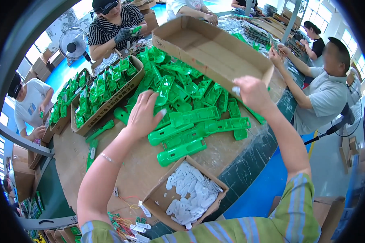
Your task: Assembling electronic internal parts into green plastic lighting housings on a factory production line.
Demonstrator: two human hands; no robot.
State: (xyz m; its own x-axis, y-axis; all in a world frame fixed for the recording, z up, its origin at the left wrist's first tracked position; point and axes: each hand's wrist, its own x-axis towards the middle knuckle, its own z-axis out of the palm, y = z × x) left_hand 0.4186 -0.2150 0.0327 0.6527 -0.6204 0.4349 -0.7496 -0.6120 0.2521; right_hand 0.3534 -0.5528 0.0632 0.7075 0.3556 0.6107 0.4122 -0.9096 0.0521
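My right hand [251,92] is closed on the near wall of a long, shallow cardboard box [215,65], close to its right corner. The box is tilted above the far side of a heap of green plastic housings [186,87]. At the left of the heap is my left hand [142,115], its thumb apart from its fingers. A green housing [165,90] lies just beyond its fingertips; I cannot tell whether they touch. Several long green housings [182,152] lie side by side nearer to me. In front of my body, a small cardboard box [150,202] holds many white plastic pieces [190,194].
Filled cardboard boxes [109,117] of green parts stand at the left. Small wired boards [129,227] lie by the near edge. Co-workers sit around the table, one at the right [324,89] with raised hands. A metal post [28,141] crosses the left side.
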